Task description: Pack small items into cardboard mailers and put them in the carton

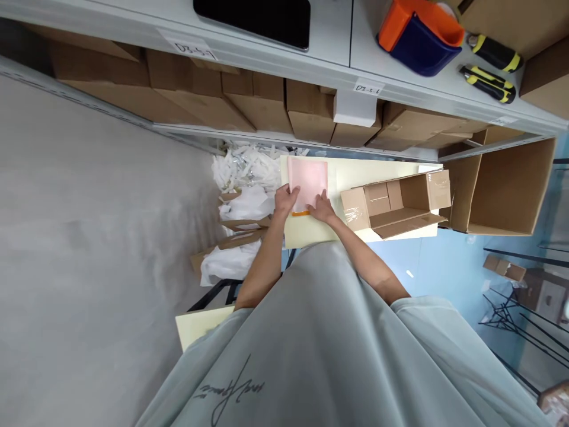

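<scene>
- In the head view, two bare hands of one person, both at one flat pink packet [310, 181] with one orange strip [301, 213] along its lower edge.
- Packet placed on the pale yellow table [311, 232], close to the upper left corner of it.
- At the packet's left edge, one left hand [285, 200], touching with the thumb, with fingers curled; cannot tell if clamped or only resting.
- At the packet's lower right corner, one right hand [322, 209], touching, with thumb and fingers held apart.
- Toward the table's right edge, one long carton [413, 193], open, with flaps folded out and brown cardboard panels seen inside.
- Just beyond the table's right edge, one large carton [511, 190], with its open side facing the person.
- Beyond the table's left edge, one heap of white scraps [253, 166]; below it, opened cartons with white plastic [235, 261] inside, too overlapped for counting.
- Beyond the table's upper edge, one grey shelf unit [329, 24], carrying on top one black phone [255, 18], one orange and blue tape dispenser [422, 38], and two yellow and black cutters [495, 53], these last near its right end.
- Under that top, a row of closed brown cartons [182, 89], with exact count hard to tell, and one small white box [354, 108] at the front edge.
</scene>
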The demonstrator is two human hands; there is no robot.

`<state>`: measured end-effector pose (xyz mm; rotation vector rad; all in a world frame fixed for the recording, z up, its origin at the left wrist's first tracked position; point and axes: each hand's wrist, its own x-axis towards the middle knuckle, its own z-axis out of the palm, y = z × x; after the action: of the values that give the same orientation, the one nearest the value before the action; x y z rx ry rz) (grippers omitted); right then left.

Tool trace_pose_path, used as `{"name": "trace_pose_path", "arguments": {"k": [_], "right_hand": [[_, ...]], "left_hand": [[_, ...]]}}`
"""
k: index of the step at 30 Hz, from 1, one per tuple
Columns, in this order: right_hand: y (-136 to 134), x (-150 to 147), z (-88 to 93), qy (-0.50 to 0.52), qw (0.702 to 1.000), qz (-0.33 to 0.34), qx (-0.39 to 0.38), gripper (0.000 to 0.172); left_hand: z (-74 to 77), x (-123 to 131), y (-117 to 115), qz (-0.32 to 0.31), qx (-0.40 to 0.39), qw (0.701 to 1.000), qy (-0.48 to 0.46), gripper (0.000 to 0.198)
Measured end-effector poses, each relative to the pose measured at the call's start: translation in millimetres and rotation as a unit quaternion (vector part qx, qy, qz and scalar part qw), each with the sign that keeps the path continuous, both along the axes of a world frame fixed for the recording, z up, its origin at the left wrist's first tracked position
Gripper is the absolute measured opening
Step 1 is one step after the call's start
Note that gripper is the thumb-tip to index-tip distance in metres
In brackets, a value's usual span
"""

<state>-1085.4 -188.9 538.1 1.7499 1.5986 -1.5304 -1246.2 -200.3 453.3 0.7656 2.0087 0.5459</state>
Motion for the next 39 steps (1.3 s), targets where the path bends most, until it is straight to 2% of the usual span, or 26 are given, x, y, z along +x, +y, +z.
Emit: {"name": "trace_pose_path", "arguments": {"k": [4,6,8,10,12,15,18,19,21,23,25,30,34,39], "right_hand": [[-2,7,-4.4,0.026,0.999,-0.021,0.024,0.071],[-5,12,-0.5,0.065,0.996,-0.035,0.048,0.074],[-13,18,11.7,0.113,0.990,-0.042,0.075,0.077],[-26,24,33.2,0.160,0.980,-0.048,0.110,0.078],[-41,31,61.5,0.205,0.964,-0.073,0.151,0.082],[-54,49,104.6,0.281,0.926,-0.152,0.199,0.111],[-45,77,132.9,0.356,0.886,-0.230,0.190,0.143],[-38,89,138.2,0.377,0.875,-0.246,0.179,0.147],[-21,116,144.6,0.417,0.858,-0.260,0.150,0.145],[-6,148,148.8,0.451,0.846,-0.259,0.116,0.135],[4,181,153.2,0.468,0.841,-0.256,0.092,0.127],[20,262,161.1,0.440,0.855,-0.262,0.077,0.106],[34,316,156.7,0.443,0.856,-0.262,0.043,0.105],[43,357,145.3,0.450,0.856,-0.253,0.006,0.109]], "left_hand": [[17.7,11,0,-0.022,0.073,0.996,-0.046,0.022],[34.2,13,-12,-0.033,0.106,0.993,-0.039,0.025],[56.8,8,-30,-0.032,0.148,0.988,-0.025,0.035],[87.5,-5,-51,-0.014,0.195,0.980,-0.024,0.051],[127.5,-20,-69,0.013,0.235,0.970,-0.061,0.062],[197.6,-33,-83,0.048,0.262,0.955,-0.132,0.063],[257.3,-27,-77,0.064,0.293,0.943,-0.147,0.052],[271.0,-21,-71,0.065,0.307,0.938,-0.149,0.049],[287.3,-5,-56,0.062,0.331,0.928,-0.160,0.048],[291.6,15,-38,0.057,0.339,0.921,-0.184,0.052],[289.3,39,-18,0.040,0.326,0.921,-0.210,0.061],[281.3,113,27,-0.089,0.271,0.940,-0.185,0.075],[272.8,164,54,-0.186,0.262,0.943,-0.090,0.072],[241.9,193,73,-0.272,0.219,0.937,0.008,0.053]]}}
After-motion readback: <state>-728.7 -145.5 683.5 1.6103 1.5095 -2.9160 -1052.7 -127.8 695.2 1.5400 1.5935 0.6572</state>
